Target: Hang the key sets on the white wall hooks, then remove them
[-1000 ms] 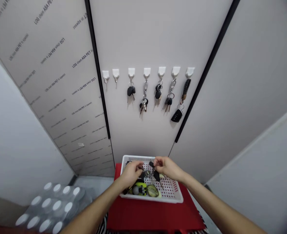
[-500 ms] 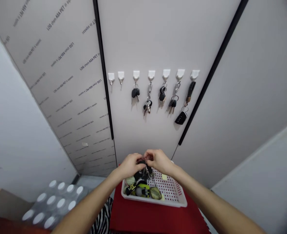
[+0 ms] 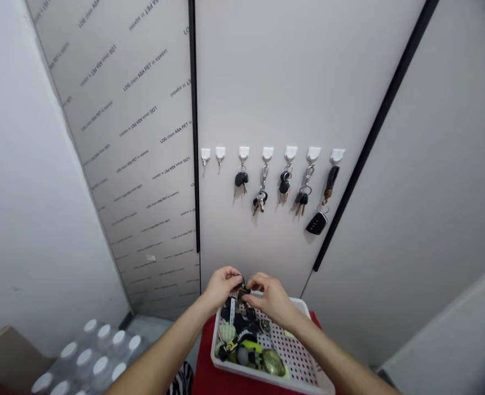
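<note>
Over the back of a white plastic basket [image 3: 242,374], my left hand [image 3: 221,286] pinches a small dark bunch of keys [image 3: 243,285] near its ring. Thumb and fingers of my right hand [image 3: 270,296] close on the same bunch from the other side. The exact grip is partly hidden by the fingers. Below the hands, the basket holds dark key fobs, a pale green checked ball-like item [image 3: 227,332], a yellow-and-grey trinket [image 3: 249,354] and an olive oval piece [image 3: 273,362]. A whitish strip [image 3: 232,311] hangs just under my left hand.
Several white hooks [image 3: 268,154] line the cabinet door [image 3: 308,71]; two at the left are bare, the others carry keys, including a black car fob [image 3: 317,223]. The basket sits on a red surface [image 3: 205,367]. White-capped bottles [image 3: 84,357] stand at lower left.
My view has shifted, so the hooks and basket appear lower and further right. Both hands have lifted the keys slightly clear of the basket's contents, and the whitish strip now shows.
</note>
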`<state>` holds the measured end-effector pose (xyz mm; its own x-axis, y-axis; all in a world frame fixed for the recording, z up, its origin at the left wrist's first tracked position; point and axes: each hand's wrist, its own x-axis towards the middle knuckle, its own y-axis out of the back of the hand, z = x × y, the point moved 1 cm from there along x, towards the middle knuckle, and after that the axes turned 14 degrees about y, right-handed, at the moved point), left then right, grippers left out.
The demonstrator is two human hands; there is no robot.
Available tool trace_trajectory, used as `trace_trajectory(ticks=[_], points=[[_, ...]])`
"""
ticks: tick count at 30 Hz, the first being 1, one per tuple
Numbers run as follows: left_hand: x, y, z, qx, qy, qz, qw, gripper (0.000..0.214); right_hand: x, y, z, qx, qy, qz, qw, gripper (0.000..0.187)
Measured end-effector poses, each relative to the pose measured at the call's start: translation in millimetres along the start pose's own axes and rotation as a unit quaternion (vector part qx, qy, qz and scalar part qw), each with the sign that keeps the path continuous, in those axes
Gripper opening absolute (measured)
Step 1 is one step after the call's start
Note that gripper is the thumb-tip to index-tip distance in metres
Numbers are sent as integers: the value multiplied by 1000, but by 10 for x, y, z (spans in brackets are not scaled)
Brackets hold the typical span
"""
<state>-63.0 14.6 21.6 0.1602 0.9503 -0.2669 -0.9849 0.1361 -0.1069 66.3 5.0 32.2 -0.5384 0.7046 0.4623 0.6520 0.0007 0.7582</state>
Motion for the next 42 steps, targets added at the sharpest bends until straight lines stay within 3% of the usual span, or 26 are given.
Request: trace_trajectory(ticks=[4, 9, 15, 19, 23, 28, 37, 42], points=[[-9, -31, 20, -52, 9, 18, 998, 10, -14, -113, 24, -40, -30, 54, 997, 6], [-17, -45, 99, -97, -16, 42, 994, 12, 90, -71, -11, -41, -5, 89, 995, 7], [-38, -21, 241, -121, -55, 70, 989, 10, 315, 32, -141, -71, 11, 68, 995, 9], [-15, 126, 392, -40, -92, 84, 991, 9, 508, 173, -218, -71, 27, 60, 995, 11], [-30, 276, 617, 60, -172, 130, 975, 15, 799, 388, -339, -19, 26, 27, 999, 15], [-55, 288, 937, 109, -232, 57, 965, 30, 1196, 593, -499, 1, 13, 42, 999, 18], [163, 417, 1634, -35, -212, 122, 969, 13, 1894, 897, -669, -47, 38, 109, 992, 18], [304, 454, 1973, -83, -222, 176, 955, 19, 2264, 1033, -707, -83, 15, 150, 985, 19]])
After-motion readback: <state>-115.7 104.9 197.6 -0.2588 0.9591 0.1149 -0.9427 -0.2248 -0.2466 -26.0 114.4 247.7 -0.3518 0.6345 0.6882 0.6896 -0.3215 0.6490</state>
